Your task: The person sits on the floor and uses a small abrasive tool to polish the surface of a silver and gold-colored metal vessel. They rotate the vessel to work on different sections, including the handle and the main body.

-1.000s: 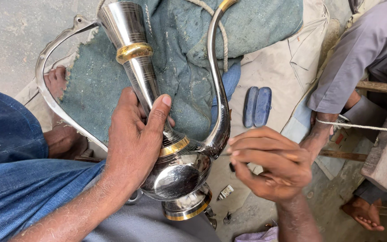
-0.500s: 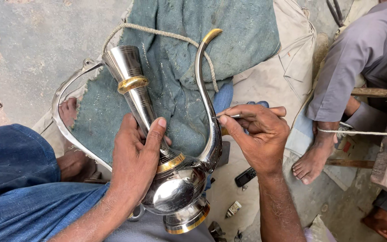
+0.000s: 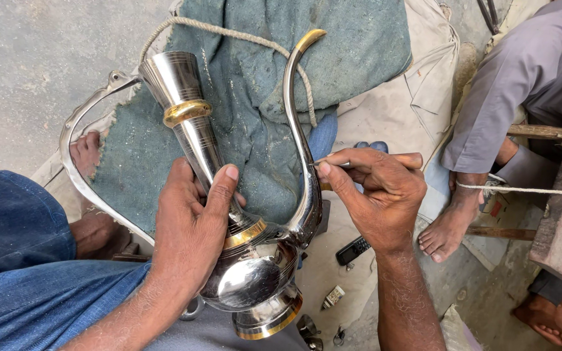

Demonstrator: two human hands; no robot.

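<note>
Head view: left hand clamped round jug neck; right hand pinching tool at spout. Best brace jug, press lightly.

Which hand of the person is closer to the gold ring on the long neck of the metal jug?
Left. The left hand grips the neck just below the gold ring. The right hand is farther away, at the curved spout, holding a thin tool.

Silver jug with gold bands, teal cloth, blue trousers

Left hand clenched; right hand pinching.
</note>
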